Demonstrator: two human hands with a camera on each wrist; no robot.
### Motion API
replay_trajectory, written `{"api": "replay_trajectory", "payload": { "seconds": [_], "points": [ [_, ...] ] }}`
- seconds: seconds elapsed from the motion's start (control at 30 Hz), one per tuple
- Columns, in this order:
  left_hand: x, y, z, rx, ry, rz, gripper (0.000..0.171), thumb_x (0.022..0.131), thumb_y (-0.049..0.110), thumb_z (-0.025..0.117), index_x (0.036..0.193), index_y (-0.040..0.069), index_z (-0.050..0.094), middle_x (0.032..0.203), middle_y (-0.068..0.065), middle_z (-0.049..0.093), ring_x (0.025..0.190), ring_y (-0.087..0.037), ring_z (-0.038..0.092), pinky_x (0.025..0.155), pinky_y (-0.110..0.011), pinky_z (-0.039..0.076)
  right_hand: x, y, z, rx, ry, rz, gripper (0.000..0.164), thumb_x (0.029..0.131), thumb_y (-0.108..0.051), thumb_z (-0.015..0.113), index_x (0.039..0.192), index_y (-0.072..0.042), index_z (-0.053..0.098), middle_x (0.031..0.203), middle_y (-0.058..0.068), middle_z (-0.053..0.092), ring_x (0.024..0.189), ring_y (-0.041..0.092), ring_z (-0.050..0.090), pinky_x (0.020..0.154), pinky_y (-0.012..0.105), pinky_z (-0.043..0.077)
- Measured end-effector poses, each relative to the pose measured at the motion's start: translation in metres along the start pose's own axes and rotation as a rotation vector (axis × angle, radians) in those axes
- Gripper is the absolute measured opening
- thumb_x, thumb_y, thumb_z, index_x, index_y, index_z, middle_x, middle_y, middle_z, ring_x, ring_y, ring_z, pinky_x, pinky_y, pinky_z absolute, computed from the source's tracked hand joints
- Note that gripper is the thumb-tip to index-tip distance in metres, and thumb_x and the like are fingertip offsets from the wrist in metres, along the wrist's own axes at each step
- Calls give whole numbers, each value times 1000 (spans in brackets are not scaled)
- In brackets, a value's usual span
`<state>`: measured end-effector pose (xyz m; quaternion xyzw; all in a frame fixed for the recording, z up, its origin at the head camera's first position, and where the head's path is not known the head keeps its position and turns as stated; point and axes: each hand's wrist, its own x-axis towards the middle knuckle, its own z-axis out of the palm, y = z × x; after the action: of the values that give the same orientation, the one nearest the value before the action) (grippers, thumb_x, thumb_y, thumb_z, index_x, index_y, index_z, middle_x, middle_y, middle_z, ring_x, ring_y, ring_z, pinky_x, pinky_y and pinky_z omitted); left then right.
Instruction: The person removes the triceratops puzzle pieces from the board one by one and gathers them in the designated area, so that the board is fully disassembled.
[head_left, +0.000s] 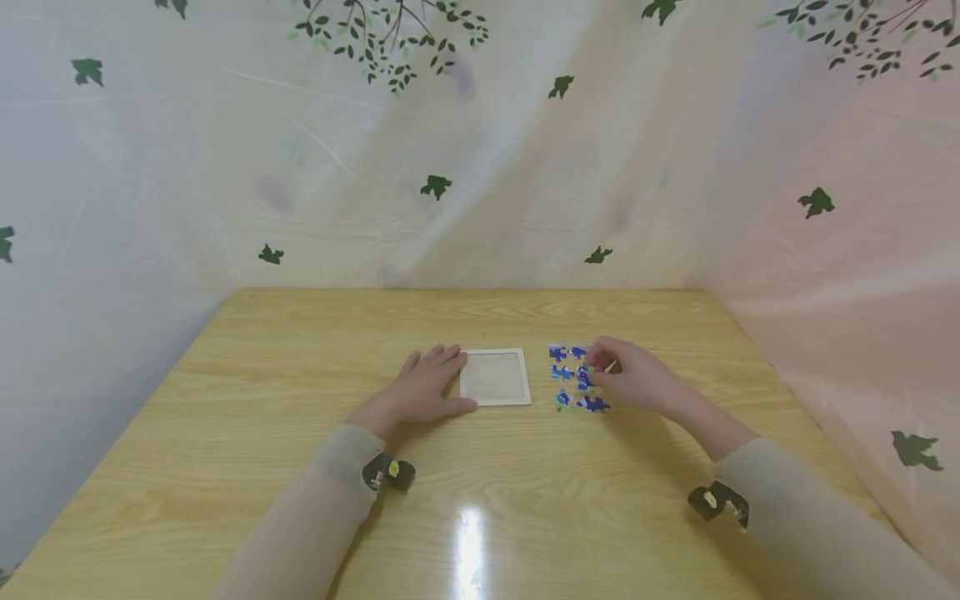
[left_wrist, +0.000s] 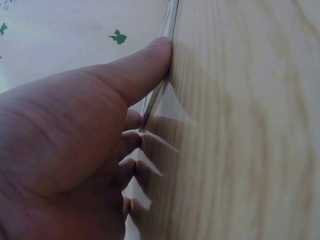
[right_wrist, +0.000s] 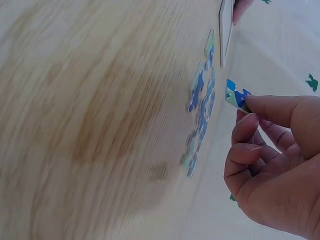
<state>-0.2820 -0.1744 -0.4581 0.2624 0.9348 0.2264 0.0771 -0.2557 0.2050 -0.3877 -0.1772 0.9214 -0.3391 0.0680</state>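
Note:
A shallow white puzzle frame (head_left: 525, 379) lies flat on the wooden table. My left hand (head_left: 423, 390) rests at its left side, fingers extended, the thumb along the near edge and fingertips at the far left corner. In the left wrist view the thumb (left_wrist: 142, 67) presses against the frame's thin edge. To the right of the frame lie several blue jigsaw pieces (head_left: 562, 374) in loose rows. Over their right side, my right hand (head_left: 637, 377) pinches one jigsaw piece (right_wrist: 232, 95) between thumb and fingers. That piece is raised and tilted, showing blue and pale green.
The wooden table (head_left: 480, 467) extends around the frame and pieces. Behind it hangs a pale curtain (head_left: 495, 225) printed with leaves. A black wrist device (head_left: 388, 472) is strapped on the left sleeve, and another wrist device (head_left: 718, 500) on the right.

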Motion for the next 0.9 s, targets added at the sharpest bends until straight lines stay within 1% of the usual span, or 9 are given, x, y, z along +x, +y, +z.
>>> {"api": "replay_trajectory", "payload": {
  "seconds": [0.13, 0.4, 0.63, 0.8, 0.9],
  "points": [
    [0, 1, 0, -2, 2, 2, 101, 101, 65, 70, 174, 7, 30, 182, -14, 17, 169, -38, 7, 134, -61, -7, -7, 9, -7, 6, -12, 6, 12, 109, -11, 69, 119, -4, 68, 112, 10, 69, 99, 25, 66, 79, 38, 58],
    [0, 1, -1, -6, -2, -1, 101, 102, 65, 69, 174, 7, 30, 183, -14, 16, 169, -38, 6, 134, -60, -8, -18, 25, -17, 13, -36, 21, 13, 109, -12, 69, 120, -5, 69, 112, 10, 69, 100, 25, 67, 83, 38, 59],
    [-3, 5, -4, -5, 1, 9, 102, 102, 68, 66, 173, 3, 32, 182, -18, 19, 169, -42, 9, 134, -63, -6, -24, 31, -20, 14, -55, 23, 16, 107, -12, 72, 119, -3, 69, 111, 9, 70, 100, 24, 67, 81, 35, 59],
    [-3, 5, -4, -6, -5, 1, 99, 103, 65, 67, 173, 4, 31, 182, -17, 18, 169, -40, 8, 134, -62, -6, -26, 36, -20, 20, -75, 32, 17, 106, -11, 73, 120, -2, 69, 109, 9, 70, 101, 24, 66, 83, 36, 59],
    [-2, 4, -4, -6, -4, 8, 100, 103, 66, 66, 173, 3, 32, 182, -18, 19, 169, -42, 9, 134, -63, -5, -27, 39, -20, 21, -82, 41, 16, 105, -12, 74, 117, -2, 69, 107, 8, 70, 100, 24, 65, 83, 36, 57]
  ]
}}
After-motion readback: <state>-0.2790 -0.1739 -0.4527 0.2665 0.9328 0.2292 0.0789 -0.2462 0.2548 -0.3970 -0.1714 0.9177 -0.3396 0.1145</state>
